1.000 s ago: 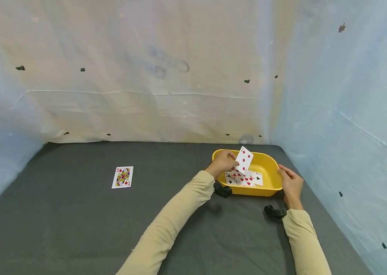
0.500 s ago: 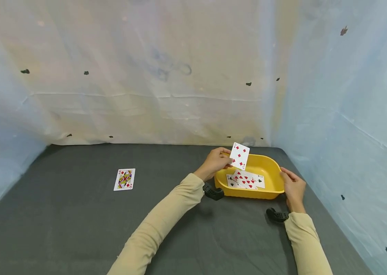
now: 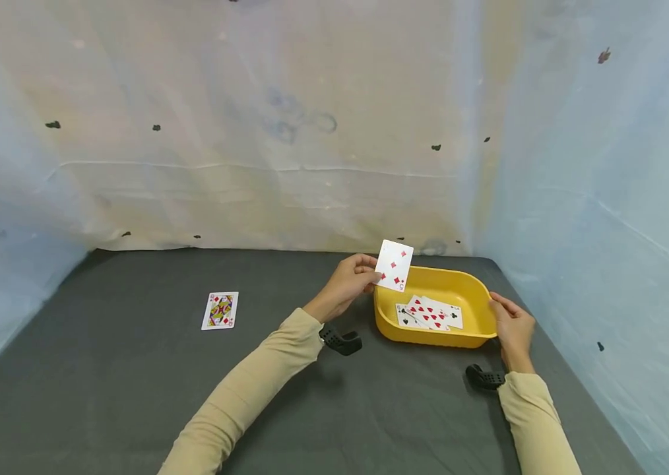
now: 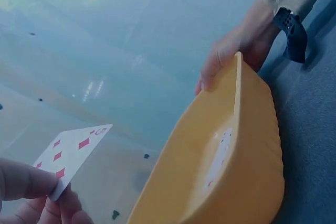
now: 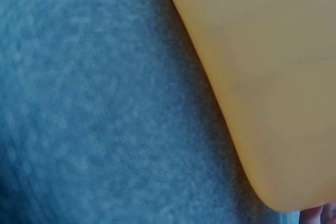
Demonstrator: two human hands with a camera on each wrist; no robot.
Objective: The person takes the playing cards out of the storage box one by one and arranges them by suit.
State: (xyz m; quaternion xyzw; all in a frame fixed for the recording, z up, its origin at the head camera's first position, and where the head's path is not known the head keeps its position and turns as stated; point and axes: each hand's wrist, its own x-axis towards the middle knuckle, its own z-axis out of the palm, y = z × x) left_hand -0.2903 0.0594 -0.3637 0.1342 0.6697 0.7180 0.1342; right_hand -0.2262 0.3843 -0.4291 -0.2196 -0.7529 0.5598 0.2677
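Observation:
Between thumb and fingers, my left hand (image 3: 346,284) pinches a five of diamonds playing card (image 3: 394,265), raised at the left end of a yellow tub (image 3: 477,300). The left wrist view shows the same card (image 4: 71,153) held by its lower edge, apart from the tub (image 4: 257,145). My right hand (image 3: 512,326) grips the tub's right rim, thumb on the inner side. Several cards (image 3: 432,313), hearts and clubs among them, lie overlapping on the tub floor. In the right wrist view the tub's outer wall (image 5: 278,93) fills the right side, with only fingertips showing below.
A queen of diamonds (image 3: 220,311) lies face up on the dark grey cloth (image 3: 132,382), well left of the tub. Pale sheeting (image 3: 251,198) rises behind the table, and bluish sheeting (image 3: 619,264) stands close to the right hand.
My left hand has drawn the five of diamonds leftward from over the tub's cards to its left end. The right hand keeps its hold on the rim.

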